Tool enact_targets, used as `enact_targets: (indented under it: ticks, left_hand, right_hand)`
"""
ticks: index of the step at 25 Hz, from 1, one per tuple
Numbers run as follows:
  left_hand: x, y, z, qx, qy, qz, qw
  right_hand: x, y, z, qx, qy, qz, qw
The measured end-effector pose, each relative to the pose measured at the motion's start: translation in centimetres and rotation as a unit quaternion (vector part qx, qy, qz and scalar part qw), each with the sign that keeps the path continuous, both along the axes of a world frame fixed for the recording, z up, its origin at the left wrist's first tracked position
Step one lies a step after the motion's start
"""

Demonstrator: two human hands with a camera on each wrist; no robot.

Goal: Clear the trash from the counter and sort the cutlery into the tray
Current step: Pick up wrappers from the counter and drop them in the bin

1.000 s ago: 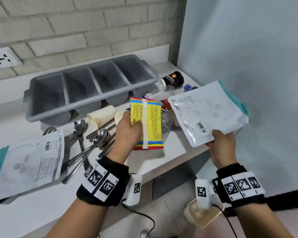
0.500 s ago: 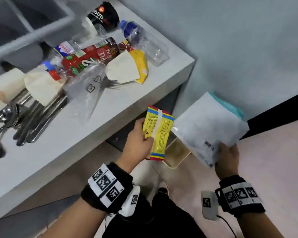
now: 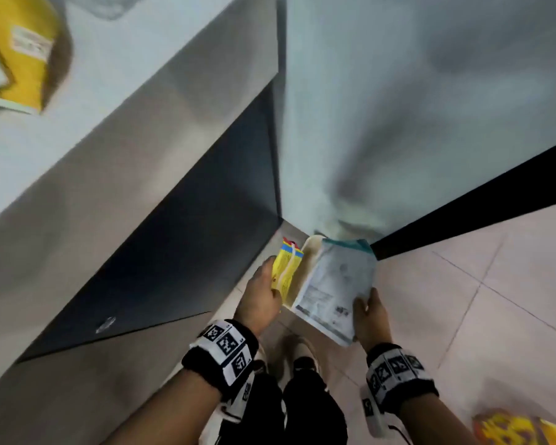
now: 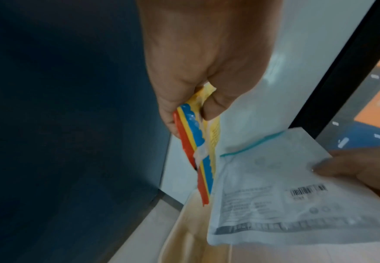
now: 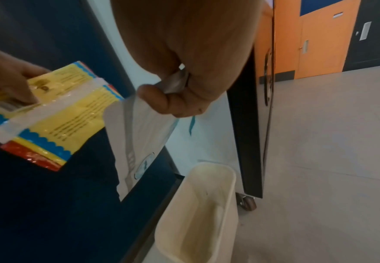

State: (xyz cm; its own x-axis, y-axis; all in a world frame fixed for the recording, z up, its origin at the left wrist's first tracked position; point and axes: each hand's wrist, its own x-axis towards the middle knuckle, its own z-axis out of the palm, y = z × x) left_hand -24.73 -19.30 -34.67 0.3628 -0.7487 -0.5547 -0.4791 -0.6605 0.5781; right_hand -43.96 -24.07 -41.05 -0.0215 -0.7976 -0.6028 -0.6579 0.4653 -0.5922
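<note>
I have the yellow packet (image 3: 286,271) pinched at one end between thumb and fingers of my left hand (image 3: 259,297), and the white pouch (image 3: 336,290) pinched at its edge in my right hand (image 3: 371,313). Both hang over the cream bin (image 5: 198,213), which stands on the floor against the dark cabinet (image 3: 174,252). I judge each item should be centred over the mouth and let go low, one after the other, since the pouch is wider than the opening.
</note>
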Motion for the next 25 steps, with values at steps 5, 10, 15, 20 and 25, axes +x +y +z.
enact_targets:
  ticks: [5,10,15,20,25]
  left_hand:
    - [-1.4,-4.4,-14.2,0.025,0.012,-0.052,0.998]
    - [-3.4,-6.8,-24.8,0.07,-0.032,-0.091,0.993]
    - [-3.8,-7.4,-28.2,0.155,-0.015,-0.111,0.981]
    - [-2.5,-6.3,-22.1,0.171,-0.004,-0.109,0.979]
    - [-1.7,-6.1,-8.5,0.103,0.044,-0.048,0.993]
  right_hand:
    - [2.7,-2.3,-13.3,0.006,0.036,0.006,0.999]
    - [3.1,-3.3,-22.0,0.022,0.061,0.002,0.998]
    - [2.9,-3.5,-24.3,0.053,0.075,-0.006,0.996]
    - [1.8,-2.7,-18.1,0.096,0.093,0.025,0.991]
    - [3.0,-3.5,-6.4,0.043,0.067,0.103,0.991]
